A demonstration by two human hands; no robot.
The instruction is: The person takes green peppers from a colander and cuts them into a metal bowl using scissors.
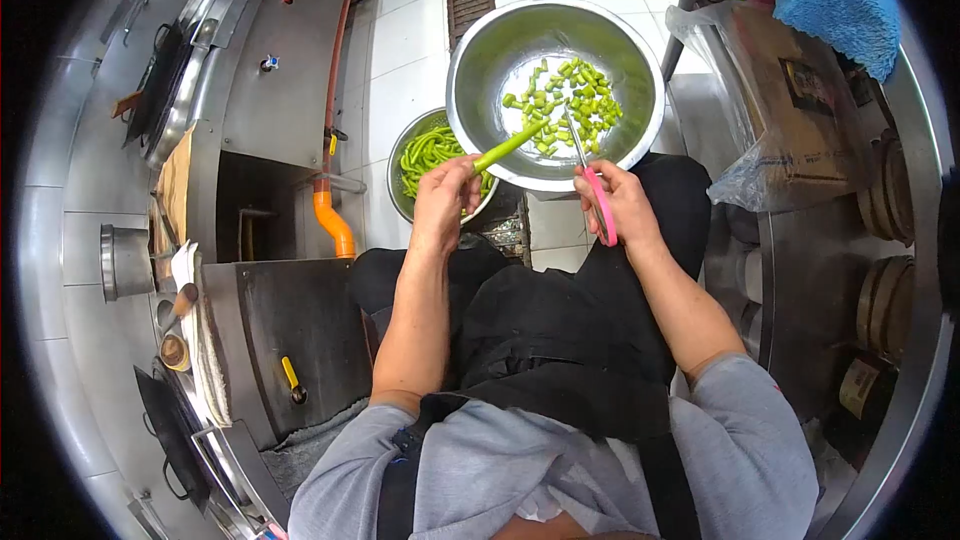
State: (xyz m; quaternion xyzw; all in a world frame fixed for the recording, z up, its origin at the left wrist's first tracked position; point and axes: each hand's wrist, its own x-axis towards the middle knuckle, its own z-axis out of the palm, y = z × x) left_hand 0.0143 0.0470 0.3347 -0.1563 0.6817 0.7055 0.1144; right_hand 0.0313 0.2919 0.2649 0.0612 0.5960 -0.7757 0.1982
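My left hand [443, 202] is closed round the lower end of a long green chili pepper [508, 147], whose tip points up and right over a large steel bowl [484, 60]. Pink-handled scissors [602, 204] are in my right hand [626, 208], their blades reaching into the bowl near the pepper's tip. Short cut pepper pieces [590, 90] lie scattered on the bowl's bottom. Below and left of it, a smaller steel bowl [393, 180] holds many whole green peppers [430, 154]; my left hand partly covers it.
Steel stove cabinets [285, 50] line the left, with an orange pipe [332, 225] and a yellow-handled valve [292, 378]. On the right, a steel shelf carries a plastic-wrapped brown package [800, 90], and a blue towel [830, 0] hangs above. White tiles [410, 40] cover the floor.
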